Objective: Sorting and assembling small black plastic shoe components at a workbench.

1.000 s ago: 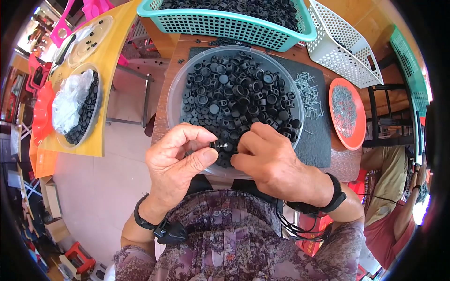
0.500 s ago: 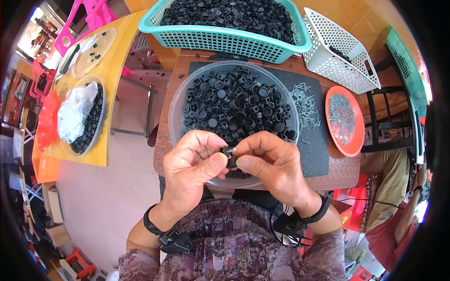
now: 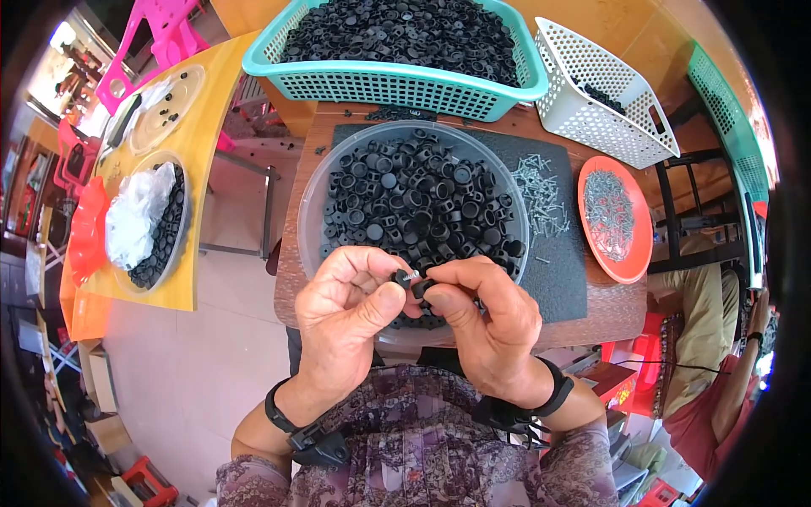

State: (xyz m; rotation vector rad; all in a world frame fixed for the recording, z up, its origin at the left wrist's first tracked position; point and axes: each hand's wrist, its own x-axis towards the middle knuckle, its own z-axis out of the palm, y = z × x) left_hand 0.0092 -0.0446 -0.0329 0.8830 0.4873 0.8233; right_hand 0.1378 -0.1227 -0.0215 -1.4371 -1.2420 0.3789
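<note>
My left hand pinches a small black plastic piece between thumb and fingers. A silvery screw sticks out of its right side. Right beside it, the thumb and forefinger of my right hand grip a black ring-shaped plastic cap. Fingers partly cover both parts, and I cannot tell whether the screw touches the cap. Both hands hover over the near edge of a round clear tub, which is full of loose black caps.
Loose screws lie on a dark mat, with an orange dish of screws farther right. Behind the tub stand a teal basket of black parts and a white basket. A yellow table is at left; another person sits at right.
The two black parts have come slightly apart, and more of the screw shows between them. My hands sit slightly lower in the picture; the whole view has shifted a little.
</note>
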